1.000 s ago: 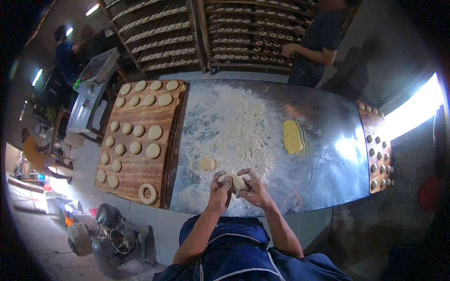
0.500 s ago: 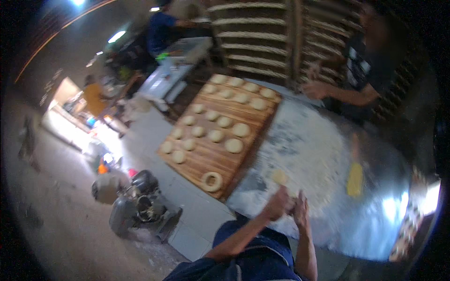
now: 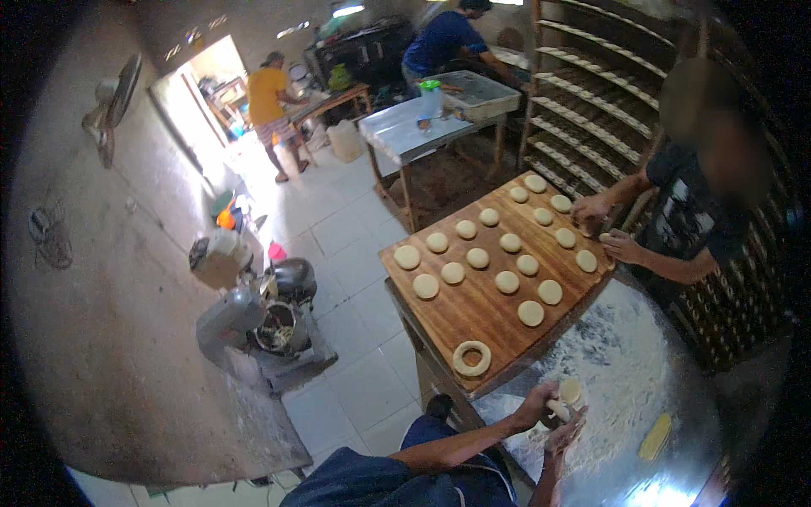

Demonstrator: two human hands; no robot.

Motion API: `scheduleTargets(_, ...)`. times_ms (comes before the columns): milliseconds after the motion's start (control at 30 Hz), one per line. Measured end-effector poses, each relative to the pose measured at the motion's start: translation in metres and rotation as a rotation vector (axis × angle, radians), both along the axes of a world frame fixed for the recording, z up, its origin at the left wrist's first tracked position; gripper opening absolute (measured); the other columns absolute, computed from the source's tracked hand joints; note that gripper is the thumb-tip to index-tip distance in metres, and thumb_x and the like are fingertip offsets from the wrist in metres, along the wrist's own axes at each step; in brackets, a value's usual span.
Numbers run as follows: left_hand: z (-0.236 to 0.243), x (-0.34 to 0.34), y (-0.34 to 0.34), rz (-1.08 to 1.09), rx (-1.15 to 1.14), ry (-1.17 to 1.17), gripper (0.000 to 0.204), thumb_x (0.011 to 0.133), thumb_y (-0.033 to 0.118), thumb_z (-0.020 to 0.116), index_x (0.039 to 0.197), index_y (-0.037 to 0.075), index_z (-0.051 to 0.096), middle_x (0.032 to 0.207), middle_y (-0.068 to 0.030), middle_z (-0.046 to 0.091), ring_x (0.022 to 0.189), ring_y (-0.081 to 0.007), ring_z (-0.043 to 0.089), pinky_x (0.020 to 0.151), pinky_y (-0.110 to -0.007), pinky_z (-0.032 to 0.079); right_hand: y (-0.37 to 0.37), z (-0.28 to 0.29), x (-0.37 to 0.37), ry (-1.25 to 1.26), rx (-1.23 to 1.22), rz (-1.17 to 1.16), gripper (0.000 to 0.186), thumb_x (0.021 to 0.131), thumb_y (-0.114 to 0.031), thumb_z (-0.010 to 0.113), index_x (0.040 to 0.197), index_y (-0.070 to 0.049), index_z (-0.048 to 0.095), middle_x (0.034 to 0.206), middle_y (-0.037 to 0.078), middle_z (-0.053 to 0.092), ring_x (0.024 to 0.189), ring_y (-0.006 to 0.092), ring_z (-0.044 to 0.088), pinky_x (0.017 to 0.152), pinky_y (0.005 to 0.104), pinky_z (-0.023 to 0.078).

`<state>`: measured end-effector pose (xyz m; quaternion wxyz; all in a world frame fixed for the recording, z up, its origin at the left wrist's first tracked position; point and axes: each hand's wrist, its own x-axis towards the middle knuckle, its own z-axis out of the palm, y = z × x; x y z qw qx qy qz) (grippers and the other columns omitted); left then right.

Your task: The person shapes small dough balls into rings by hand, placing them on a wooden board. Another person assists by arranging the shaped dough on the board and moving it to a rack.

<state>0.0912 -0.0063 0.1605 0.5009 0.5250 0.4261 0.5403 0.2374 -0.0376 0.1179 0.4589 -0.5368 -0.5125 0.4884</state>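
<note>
Low in the head view, my left hand (image 3: pixel 537 405) and my right hand (image 3: pixel 565 432) are closed around a pale piece of dough (image 3: pixel 558 411) above the floured steel table (image 3: pixel 693 444). A flat dough round (image 3: pixel 571 390) lies just beyond them on the flour. A yellow smear (image 3: pixel 655 436) is on the steel to the right. The wooden board (image 3: pixel 439 317) carries several dough rounds and one dough ring (image 3: pixel 471 358) near its lower corner.
A co-worker (image 3: pixel 688 220) stands across at the board's right side, hands at its edge. Two more people (image 3: pixel 443 46) (image 3: pixel 266 101) work behind. Around them are racks (image 3: pixel 591 93), a side table (image 3: pixel 393 131) and mixers (image 3: pixel 228 317) on the left.
The view has swung left, bringing more floor and room into sight. My hands keep gripping the dough. The co-worker opposite now leans over the board, hands at its right edge.
</note>
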Motion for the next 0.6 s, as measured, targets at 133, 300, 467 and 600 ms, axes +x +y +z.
scheduleTargets(133, -0.021, -0.032, 0.007, -0.075, -0.087, 0.137, 0.026, 0.092, 0.032, 0.052, 0.088, 0.006, 0.052, 0.081, -0.0087, 0.053, 0.077, -0.0232, 0.054, 0.068, -0.035, 0.045, 0.001, -0.017, -0.012, -0.095, -0.100, 0.047, 0.065, 0.099, -0.049, 0.037, 0.140, 0.001, 0.030, 0.123, 0.017, 0.044, 0.106, 0.0292, 0.050, 0.087, 0.0455, 0.046)
scheduleTargets(300, -0.065, -0.052, 0.014, 0.126, 0.087, -0.018, 0.021, 0.095, 0.025, 0.047, 0.084, 0.007, 0.050, 0.082, -0.0088, 0.059, 0.072, -0.0183, 0.055, 0.063, -0.034, 0.045, 0.019, -0.034, -0.046, -0.233, 0.084, 0.125, 0.066, 0.099, -0.054, 0.035, 0.136, 0.000, 0.035, 0.117, 0.015, 0.047, 0.102, 0.0286, 0.050, 0.084, 0.0450, 0.047)
scheduleTargets(467, -0.066, -0.091, 0.016, -0.057, -0.276, -0.280, 0.027, 0.099, 0.029, 0.043, 0.087, 0.008, 0.053, 0.087, -0.0059, 0.062, 0.077, -0.0155, 0.056, 0.070, -0.032, 0.046, 0.023, -0.024, -0.090, -0.061, 0.276, 0.140, 0.057, 0.098, -0.052, 0.038, 0.123, -0.001, 0.046, 0.106, 0.012, 0.054, 0.094, 0.0253, 0.053, 0.076, 0.0394, 0.048)
scheduleTargets(600, -0.040, -0.110, 0.016, -0.033, 0.017, 0.172, 0.024, 0.092, 0.026, 0.051, 0.091, 0.004, 0.058, 0.082, -0.0084, 0.062, 0.079, -0.0220, 0.061, 0.071, -0.038, 0.049, 0.033, 0.000, -0.102, 0.057, -0.108, 0.211, 0.039, 0.098, -0.037, 0.041, 0.111, -0.002, 0.055, 0.101, 0.009, 0.057, 0.089, 0.0214, 0.055, 0.076, 0.0345, 0.048)
